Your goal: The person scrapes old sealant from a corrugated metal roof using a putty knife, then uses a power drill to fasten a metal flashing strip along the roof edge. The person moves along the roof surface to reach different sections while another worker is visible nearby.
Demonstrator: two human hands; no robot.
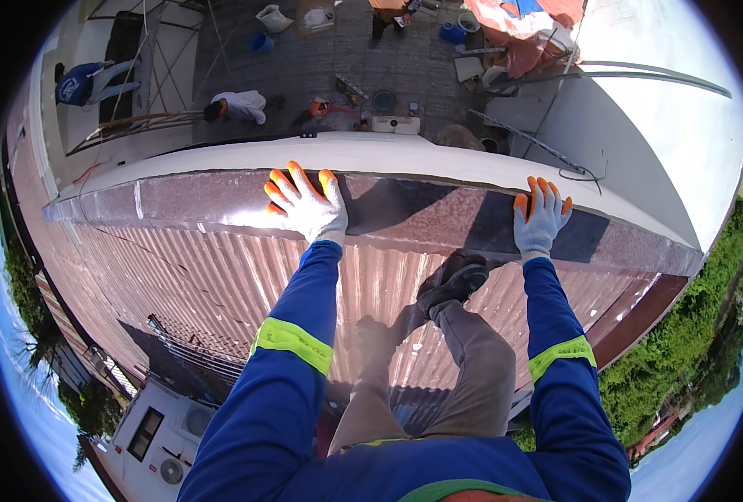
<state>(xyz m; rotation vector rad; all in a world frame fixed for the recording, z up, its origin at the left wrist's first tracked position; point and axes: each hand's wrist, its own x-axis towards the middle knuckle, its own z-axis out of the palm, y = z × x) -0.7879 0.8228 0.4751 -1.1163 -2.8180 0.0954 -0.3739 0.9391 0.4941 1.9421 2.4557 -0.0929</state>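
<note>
Both my hands wear white work gloves with orange fingertips. My left hand (311, 205) lies flat on the reddish-brown metal flashing (422, 205) along the top of the wall, its fingers spread. Farther right, my right hand (541, 216) rests on the same flashing, fingers stretched out toward the far edge. Neither hand holds anything. Below the flashing is a corrugated metal roof (229, 276). One dark shoe (455, 284) of mine is up against the flashing, between my hands.
Past the flashing a white wall (363, 151) drops to a lower work floor (304, 67). Three people are there: one in a white top (242, 106), one in blue (79, 84), another at the top. Buckets, tools and an orange tarp (530, 42) lie about. Greenery (673, 335) borders the roof's right side.
</note>
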